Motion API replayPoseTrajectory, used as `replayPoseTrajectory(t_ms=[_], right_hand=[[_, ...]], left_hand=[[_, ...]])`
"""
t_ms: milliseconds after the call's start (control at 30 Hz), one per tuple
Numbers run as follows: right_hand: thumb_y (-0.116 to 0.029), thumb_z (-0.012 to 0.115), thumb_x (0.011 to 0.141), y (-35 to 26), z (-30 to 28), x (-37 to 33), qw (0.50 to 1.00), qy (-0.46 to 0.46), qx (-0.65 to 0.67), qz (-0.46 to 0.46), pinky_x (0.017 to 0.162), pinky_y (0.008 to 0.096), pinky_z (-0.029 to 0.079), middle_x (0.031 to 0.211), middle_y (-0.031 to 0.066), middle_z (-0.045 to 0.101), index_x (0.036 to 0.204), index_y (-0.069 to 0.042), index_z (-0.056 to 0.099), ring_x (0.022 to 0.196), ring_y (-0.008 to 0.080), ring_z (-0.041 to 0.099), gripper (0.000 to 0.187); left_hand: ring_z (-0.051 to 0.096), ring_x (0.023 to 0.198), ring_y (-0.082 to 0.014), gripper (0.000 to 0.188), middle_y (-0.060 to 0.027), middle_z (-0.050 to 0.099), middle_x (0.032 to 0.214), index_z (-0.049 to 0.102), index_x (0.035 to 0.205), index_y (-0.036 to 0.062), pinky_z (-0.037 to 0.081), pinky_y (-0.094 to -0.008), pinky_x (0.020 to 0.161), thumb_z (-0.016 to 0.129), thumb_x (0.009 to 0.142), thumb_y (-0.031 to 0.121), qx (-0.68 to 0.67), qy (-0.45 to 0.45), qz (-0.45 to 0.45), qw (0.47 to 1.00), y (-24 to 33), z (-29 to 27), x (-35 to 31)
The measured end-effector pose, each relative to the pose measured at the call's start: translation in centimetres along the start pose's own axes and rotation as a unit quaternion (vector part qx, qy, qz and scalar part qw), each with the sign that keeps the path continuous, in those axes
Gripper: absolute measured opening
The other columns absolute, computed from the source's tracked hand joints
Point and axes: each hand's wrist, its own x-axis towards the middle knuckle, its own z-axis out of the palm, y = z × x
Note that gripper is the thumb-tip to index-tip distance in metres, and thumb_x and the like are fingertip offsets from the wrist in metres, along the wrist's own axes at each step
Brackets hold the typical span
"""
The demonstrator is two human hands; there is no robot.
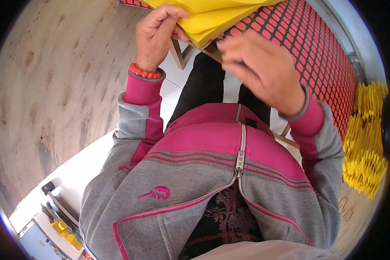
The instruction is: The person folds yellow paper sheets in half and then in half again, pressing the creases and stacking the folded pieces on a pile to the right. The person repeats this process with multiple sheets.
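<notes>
A yellow folded sheet point(212, 21), of cloth or paper, lies in layers at the top of the view. My left hand point(155, 37) pinches its left edge between thumb and fingers. To the right of the sheet's near corner, my right hand point(264, 69) is raised with its fingers curled in. Motion blurs those fingertips, and I cannot make out what is in them. A gap separates this hand from my left one.
Under the sheet spreads a red-and-black patterned table cover point(303, 52). Wooden legs point(176, 54) show below. A wooden board surface point(52, 86) fills the left side. At the far right stands a pile of folded yellow pieces point(364, 147).
</notes>
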Motion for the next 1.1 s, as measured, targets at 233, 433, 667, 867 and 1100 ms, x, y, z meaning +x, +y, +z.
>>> replayPoseTrajectory(t_ms=[233, 433, 667, 867, 1100], right_hand=[[-0.007, 0.075, 0.081, 2.5, 0.8, 4.9, 0.992, 0.048, -0.084, -0.082, 0.075, 0.0337, 0.057, 0.100, 0.0097, 0.070, 0.097, -0.006, 0.065, 0.088, 0.0266, 0.070, 0.018], [-0.005, 0.073, 0.085, 2.6, 1.1, 5.0, 0.999, 0.038, 0.002, -0.024, 0.074, 0.0352, 0.055, 0.091, 0.0118, 0.069, 0.092, -0.004, 0.066, 0.085, 0.0294, 0.069, 0.010], [-0.004, 0.074, 0.085, 2.7, 1.2, 4.5, 0.997, 0.044, 0.064, 0.016, 0.073, 0.0356, 0.053, 0.090, 0.0141, 0.067, 0.093, -0.003, 0.064, 0.082, 0.0320, 0.068, 0.013], [-0.006, 0.077, 0.083, 3.1, 1.9, 4.4, 0.996, 0.069, 0.047, 0.039, 0.072, 0.0373, 0.053, 0.094, 0.0152, 0.066, 0.094, -0.004, 0.063, 0.084, 0.0331, 0.067, 0.018], [-0.006, 0.075, 0.085, 3.9, 2.6, 5.2, 0.997, 0.069, -0.008, -0.029, 0.078, 0.0378, 0.056, 0.104, 0.0177, 0.068, 0.096, -0.004, 0.066, 0.091, 0.0338, 0.069, 0.015]], left_hand=[[0.069, 0.075, -0.0116, 0.026, -0.0058, 0.073, 0.104, 0.070, 0.119, -0.0002, 0.053, -0.0245, 0.072, 0.050, 0.106, 0.010, -0.013, -0.045, -0.042, 0.998, 1.3, -0.1, -0.1], [0.070, 0.077, -0.0139, 0.028, -0.0076, 0.072, 0.108, 0.068, 0.122, -0.0004, 0.055, -0.0273, 0.076, 0.049, 0.103, 0.009, -0.037, -0.081, -0.030, 0.996, 2.1, -0.8, -0.2], [0.070, 0.078, -0.0131, 0.022, -0.0078, 0.072, 0.106, 0.066, 0.121, -0.0005, 0.058, -0.0258, 0.073, 0.059, 0.101, 0.002, -0.066, -0.079, -0.023, 0.994, 1.4, -0.5, -0.5], [0.069, 0.072, -0.0117, 0.014, -0.0064, 0.071, 0.094, 0.066, 0.112, 0.0001, 0.057, -0.0236, 0.066, 0.065, 0.102, 0.009, -0.090, -0.028, -0.049, 0.994, 0.3, -0.3, -0.5], [0.068, 0.069, -0.0116, 0.014, -0.0055, 0.069, 0.091, 0.065, 0.110, 0.0001, 0.057, -0.0235, 0.063, 0.066, 0.102, 0.012, -0.086, -0.010, -0.056, 0.995, -0.3, -0.8, 0.2]])
